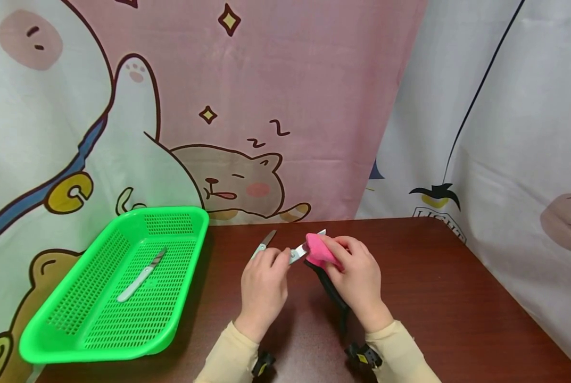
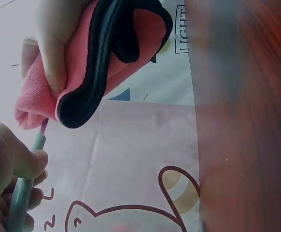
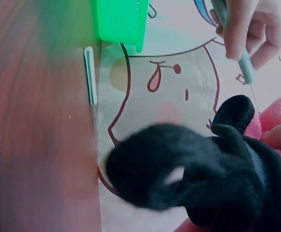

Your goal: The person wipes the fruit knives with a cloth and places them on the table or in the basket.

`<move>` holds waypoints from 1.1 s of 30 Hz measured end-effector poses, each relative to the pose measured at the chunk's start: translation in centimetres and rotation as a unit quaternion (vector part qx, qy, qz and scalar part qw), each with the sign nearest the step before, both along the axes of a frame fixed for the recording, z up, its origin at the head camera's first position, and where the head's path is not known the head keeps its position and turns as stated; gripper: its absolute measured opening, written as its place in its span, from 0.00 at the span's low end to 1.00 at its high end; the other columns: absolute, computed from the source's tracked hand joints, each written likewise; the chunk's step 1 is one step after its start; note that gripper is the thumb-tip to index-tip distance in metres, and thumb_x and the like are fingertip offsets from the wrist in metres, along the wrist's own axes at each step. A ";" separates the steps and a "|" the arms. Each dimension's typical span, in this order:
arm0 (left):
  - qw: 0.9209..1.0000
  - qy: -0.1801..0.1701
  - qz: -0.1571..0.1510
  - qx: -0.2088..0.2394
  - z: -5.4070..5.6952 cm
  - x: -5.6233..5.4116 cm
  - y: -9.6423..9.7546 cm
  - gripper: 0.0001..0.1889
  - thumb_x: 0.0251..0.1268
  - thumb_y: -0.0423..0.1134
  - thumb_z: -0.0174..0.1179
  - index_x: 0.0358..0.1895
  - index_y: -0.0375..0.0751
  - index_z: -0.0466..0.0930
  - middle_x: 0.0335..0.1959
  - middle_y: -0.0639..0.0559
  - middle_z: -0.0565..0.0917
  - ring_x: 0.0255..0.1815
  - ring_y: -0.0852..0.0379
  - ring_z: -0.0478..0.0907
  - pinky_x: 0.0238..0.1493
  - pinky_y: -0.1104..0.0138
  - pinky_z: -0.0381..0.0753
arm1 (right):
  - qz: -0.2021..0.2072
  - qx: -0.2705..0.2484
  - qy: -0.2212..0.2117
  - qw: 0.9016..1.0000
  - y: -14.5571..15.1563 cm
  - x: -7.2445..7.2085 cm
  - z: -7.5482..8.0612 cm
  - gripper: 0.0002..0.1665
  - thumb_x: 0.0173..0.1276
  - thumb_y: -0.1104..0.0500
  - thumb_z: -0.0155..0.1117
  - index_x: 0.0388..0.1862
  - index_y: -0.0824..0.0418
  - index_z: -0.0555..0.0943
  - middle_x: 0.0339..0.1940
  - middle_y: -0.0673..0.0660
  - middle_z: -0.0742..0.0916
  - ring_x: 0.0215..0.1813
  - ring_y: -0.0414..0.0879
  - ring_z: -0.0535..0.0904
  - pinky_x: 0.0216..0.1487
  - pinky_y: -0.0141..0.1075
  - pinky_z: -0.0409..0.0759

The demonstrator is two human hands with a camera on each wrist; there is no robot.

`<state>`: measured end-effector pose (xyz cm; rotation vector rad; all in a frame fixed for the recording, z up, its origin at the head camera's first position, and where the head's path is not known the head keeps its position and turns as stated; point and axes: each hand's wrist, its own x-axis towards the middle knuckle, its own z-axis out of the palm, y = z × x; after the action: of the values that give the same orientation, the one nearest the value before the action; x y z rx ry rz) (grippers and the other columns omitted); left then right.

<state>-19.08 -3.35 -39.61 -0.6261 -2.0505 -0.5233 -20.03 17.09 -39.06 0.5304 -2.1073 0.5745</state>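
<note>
My left hand point(image 1: 262, 290) grips a small knife by its pale grey-green handle point(image 2: 20, 205). The knife's blade points up and to the right, away from that hand. My right hand point(image 1: 359, 279) pinches a pink and black cloth point(image 1: 316, 249) folded around the blade. Only the blade's tip point(image 1: 322, 232) and a short stretch near the handle show; the cloth covers the middle. In the right wrist view, the cloth's black side point(image 3: 179, 169) hangs in loose folds close to the camera.
A second knife point(image 1: 265, 243) lies on the brown table point(image 1: 438, 298) just behind my left hand. To the left stands a green perforated basket point(image 1: 172, 327) with another knife point(image 1: 139, 282) inside. A printed curtain point(image 1: 314, 106) hangs behind the table.
</note>
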 end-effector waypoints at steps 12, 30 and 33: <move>1.000 0.014 -0.008 0.005 -0.1 0.0 0.0 0.15 0.54 0.28 0.69 0.47 0.38 0.83 0.33 0.48 0.79 0.31 0.50 0.76 0.29 0.59 0.77 | -0.028 -0.023 0.005 0.999 1.5 -0.4 0.7 0.28 0.52 0.65 0.74 0.55 0.54 0.85 0.42 0.60 0.84 0.43 0.57 0.79 0.38 0.51 0.81; 1.000 0.018 -0.012 0.009 -0.3 -0.4 -0.1 0.12 0.58 0.30 0.66 0.46 0.38 0.82 0.33 0.48 0.79 0.31 0.49 0.77 0.29 0.59 0.78 | -0.057 -0.059 0.003 0.997 3.2 -0.2 1.7 0.27 0.55 0.65 0.72 0.56 0.55 0.85 0.43 0.61 0.84 0.44 0.57 0.79 0.39 0.54 0.80; 1.000 0.015 -0.011 0.010 -0.3 -0.4 -0.1 0.13 0.56 0.29 0.67 0.46 0.38 0.82 0.33 0.48 0.79 0.31 0.49 0.77 0.29 0.59 0.78 | -0.050 -0.062 0.007 0.997 3.1 0.0 1.9 0.27 0.54 0.65 0.72 0.56 0.54 0.85 0.43 0.61 0.84 0.45 0.57 0.79 0.39 0.54 0.80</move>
<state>-19.52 -3.44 -39.96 -0.6406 -2.0090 -0.5432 -20.05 20.16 -37.15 0.3548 -2.0563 0.6375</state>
